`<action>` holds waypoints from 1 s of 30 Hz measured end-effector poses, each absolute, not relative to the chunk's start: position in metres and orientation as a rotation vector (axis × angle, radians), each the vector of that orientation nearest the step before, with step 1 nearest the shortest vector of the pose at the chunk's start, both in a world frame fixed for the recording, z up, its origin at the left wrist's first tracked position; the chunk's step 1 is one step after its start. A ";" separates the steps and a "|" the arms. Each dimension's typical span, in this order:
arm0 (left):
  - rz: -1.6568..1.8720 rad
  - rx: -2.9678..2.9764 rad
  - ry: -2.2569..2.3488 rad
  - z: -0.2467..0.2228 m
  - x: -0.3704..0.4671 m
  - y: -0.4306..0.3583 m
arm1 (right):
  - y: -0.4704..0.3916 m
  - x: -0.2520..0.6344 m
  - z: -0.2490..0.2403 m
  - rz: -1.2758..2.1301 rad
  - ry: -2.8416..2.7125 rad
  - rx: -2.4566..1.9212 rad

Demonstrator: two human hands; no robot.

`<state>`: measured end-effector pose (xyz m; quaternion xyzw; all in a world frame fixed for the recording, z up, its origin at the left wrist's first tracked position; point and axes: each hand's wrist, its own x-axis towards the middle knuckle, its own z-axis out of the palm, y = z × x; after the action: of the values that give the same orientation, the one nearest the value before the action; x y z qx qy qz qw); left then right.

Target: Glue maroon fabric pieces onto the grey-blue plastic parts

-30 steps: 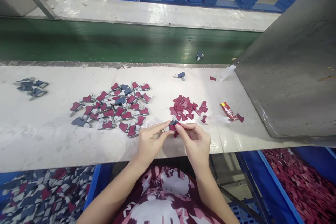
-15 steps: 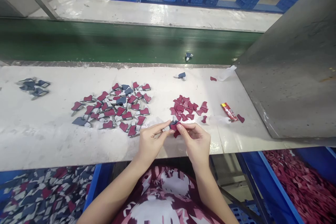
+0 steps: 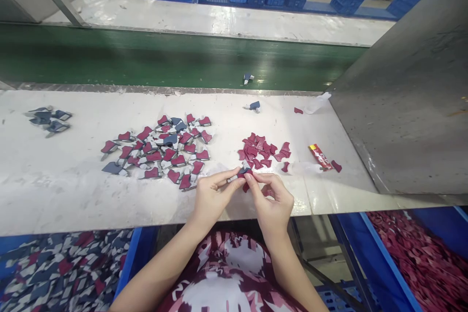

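Note:
At the table's front edge my left hand [image 3: 215, 196] pinches a small blue, grey and red piece [image 3: 244, 170] between thumb and fingers. My right hand [image 3: 272, 197] grips the same piece from the other side, its thumb on the red part; another red bit shows under its fingers. Just beyond my hands lies a heap of loose red pieces [image 3: 259, 146]. To the left spreads a larger pile of red, blue and grey pieces [image 3: 153, 156].
Several blue-grey pieces [image 3: 49, 119] lie far left. A red wrapper [image 3: 320, 157] is at right, near a metal panel [image 3: 413, 92]. Behind runs a green conveyor [image 3: 146, 58]. Blue bins [image 3: 126, 258] of parts stand below the table on both sides.
The piece between my hands has tilted, showing less red and more grey. On the green conveyor, the small blue-grey piece has moved left.

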<state>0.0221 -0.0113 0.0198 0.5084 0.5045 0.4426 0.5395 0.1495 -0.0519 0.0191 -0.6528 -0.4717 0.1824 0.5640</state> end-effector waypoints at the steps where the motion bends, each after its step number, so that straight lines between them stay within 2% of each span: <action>1: 1.062 1.174 1.189 0.020 0.023 -0.011 | -0.052 0.148 0.020 0.392 -1.123 -1.540; 6: 1.108 1.060 1.134 0.025 0.024 -0.009 | -0.051 0.146 0.024 0.317 -1.064 -1.586; 13: 1.096 1.078 1.068 0.040 0.024 -0.007 | -0.043 0.166 0.025 1.015 -1.003 -1.358; 17: 1.148 1.170 1.071 0.045 0.027 -0.012 | -0.042 0.163 0.027 0.838 -1.229 -1.359; 22: 1.117 1.237 1.089 0.046 0.031 -0.018 | -0.043 0.145 0.020 0.562 -1.211 -1.463; 30: 1.167 1.189 1.130 0.048 0.025 -0.005 | -0.034 0.161 0.023 0.842 -1.316 -1.323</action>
<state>0.0245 -0.0046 0.0477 0.4991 0.4742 0.4899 0.5349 0.1608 -0.0341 0.0233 -0.5520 -0.5489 0.3512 0.5203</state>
